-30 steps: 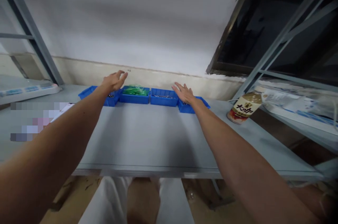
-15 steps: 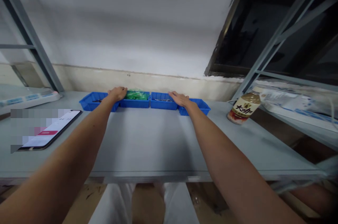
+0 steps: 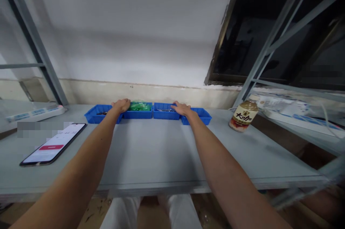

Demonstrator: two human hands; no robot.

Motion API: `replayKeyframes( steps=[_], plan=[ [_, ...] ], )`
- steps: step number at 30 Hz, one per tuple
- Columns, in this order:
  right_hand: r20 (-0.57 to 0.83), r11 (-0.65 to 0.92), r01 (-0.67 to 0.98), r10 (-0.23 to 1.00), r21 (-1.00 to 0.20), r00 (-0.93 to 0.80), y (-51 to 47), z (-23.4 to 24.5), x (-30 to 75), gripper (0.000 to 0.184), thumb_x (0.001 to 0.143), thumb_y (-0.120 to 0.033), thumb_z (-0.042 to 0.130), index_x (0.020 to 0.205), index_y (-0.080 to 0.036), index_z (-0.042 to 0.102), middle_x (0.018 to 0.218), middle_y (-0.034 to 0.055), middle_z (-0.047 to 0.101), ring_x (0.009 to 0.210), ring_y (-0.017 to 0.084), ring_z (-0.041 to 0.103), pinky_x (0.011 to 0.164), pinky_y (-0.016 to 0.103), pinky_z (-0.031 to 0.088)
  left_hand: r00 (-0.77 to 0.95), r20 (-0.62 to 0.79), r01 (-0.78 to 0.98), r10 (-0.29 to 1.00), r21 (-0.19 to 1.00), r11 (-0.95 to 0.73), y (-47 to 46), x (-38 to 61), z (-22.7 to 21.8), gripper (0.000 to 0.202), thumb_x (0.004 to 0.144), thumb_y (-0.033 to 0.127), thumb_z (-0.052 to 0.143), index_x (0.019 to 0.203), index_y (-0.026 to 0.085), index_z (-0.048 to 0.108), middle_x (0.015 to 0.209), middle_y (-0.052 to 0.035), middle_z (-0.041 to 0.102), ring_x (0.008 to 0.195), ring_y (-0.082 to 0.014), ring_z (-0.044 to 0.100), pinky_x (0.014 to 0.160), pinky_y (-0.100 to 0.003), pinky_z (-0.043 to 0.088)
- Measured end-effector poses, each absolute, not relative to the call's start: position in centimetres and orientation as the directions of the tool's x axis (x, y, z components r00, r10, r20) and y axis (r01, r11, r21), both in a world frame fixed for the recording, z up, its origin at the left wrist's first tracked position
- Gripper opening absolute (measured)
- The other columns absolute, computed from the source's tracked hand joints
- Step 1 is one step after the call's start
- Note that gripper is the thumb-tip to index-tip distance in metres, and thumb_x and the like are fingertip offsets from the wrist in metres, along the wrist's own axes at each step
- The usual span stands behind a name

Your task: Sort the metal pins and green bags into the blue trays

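Observation:
Four-sided blue plastic bins stand in a row along the wall. My left hand (image 3: 122, 105) is closed over the adjoining rims of the leftmost bin (image 3: 92, 116) and the bin of green plastic pieces (image 3: 138, 114). My right hand (image 3: 182, 109) is closed over the rims where the bin with thin metal pieces (image 3: 165, 115) meets the rightmost bin (image 3: 204, 117). Small dark pieces (image 3: 101, 113) lie in the leftmost bin. The contents of the rightmost one cannot be made out. My fingertips are partly hidden behind the rims.
A phone (image 3: 55, 144) with a lit screen lies at the left of the grey table (image 3: 151, 153). A drink bottle (image 3: 243, 114) stands on the right. Power strips (image 3: 37, 113) and metal shelf posts (image 3: 50, 67) flank the table. A wall rises behind the bins.
The camera view has shifted, so table and bins appear slightly lower. Both hands remain at the same bins, with no clear movement against them.

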State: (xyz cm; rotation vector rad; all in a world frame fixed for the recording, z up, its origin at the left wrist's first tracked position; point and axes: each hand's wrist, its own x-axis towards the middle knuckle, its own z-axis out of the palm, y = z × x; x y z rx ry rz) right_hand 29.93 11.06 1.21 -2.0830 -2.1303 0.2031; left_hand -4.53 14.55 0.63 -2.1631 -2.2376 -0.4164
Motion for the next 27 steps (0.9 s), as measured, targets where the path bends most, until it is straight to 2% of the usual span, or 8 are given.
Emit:
replayKeyframes(
  steps=[3,7,20,27],
  plan=[
    [0.010,0.021,0.979,1.000,-0.202,-0.019,11.05,1.33,29.84,0.050,0.089,-0.057,0.034,0.131,-0.032,0.046,0.128,0.0087,0.062,0.121,0.033,0.051,0.101,0.054,0.029,-0.066,0.160,0.978,0.985,0.207,0.032,14.40,-4.39,0.77,0.051,0.092,0.037,0.024,0.118,0.020,0.064,0.127,-0.0177,0.061,0.116,-0.0376,0.056,0.097,-0.059,0.036],
    [0.008,0.017,0.979,1.000,-0.204,-0.015,11.00,1.42,29.72,0.057,0.085,-0.062,0.038,0.131,-0.030,0.045,0.130,0.0104,0.060,0.122,0.035,0.050,0.101,0.056,0.028,-0.085,0.152,0.973,0.985,0.224,0.049,14.25,-4.22,0.90,0.052,0.093,0.037,0.022,0.120,0.019,0.063,0.130,-0.0181,0.059,0.119,-0.0373,0.053,0.099,-0.059,0.034],
    [-0.003,0.013,0.977,1.000,-0.215,-0.014,11.39,1.52,29.83,0.068,0.081,-0.075,0.034,0.129,-0.029,0.046,0.131,0.0117,0.059,0.122,0.035,0.050,0.101,0.055,0.029,-0.112,0.158,0.966,0.981,0.247,0.070,14.01,-3.99,0.96,0.054,0.092,0.041,0.023,0.120,0.018,0.063,0.128,-0.0187,0.060,0.118,-0.0369,0.054,0.098,-0.056,0.036],
    [0.011,0.011,0.976,1.000,-0.218,-0.009,11.40,1.39,29.84,0.059,0.085,-0.068,0.035,0.129,-0.030,0.047,0.129,0.0100,0.060,0.123,0.034,0.050,0.102,0.052,0.029,-0.111,0.159,0.964,0.981,0.257,0.067,13.91,-4.02,1.10,0.055,0.092,0.043,0.023,0.121,0.018,0.063,0.130,-0.0190,0.058,0.119,-0.0370,0.053,0.099,-0.056,0.035]
  ],
)
